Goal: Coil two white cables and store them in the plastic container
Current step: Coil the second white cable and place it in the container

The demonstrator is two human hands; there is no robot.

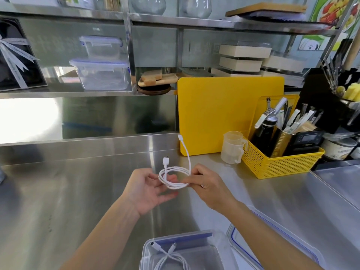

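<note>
A white cable (176, 177) is wound into a small loop held above the steel counter between both hands. My left hand (149, 190) supports the loop's left side with fingers spread under it. My right hand (206, 185) pinches the loop's right side. One plug end sticks up at the loop's left; the other end trails up toward the yellow board. A clear plastic container (220, 248) stands at the bottom edge, with a second white cable (171, 259) coiled inside it. Its blue-trimmed lid (272, 236) lies to the right.
A yellow cutting board (224, 114) leans against the back wall. Beside it are a clear measuring cup (232, 148) and a yellow basket (280, 162) of utensils. More plastic containers (101, 74) sit on the shelf above.
</note>
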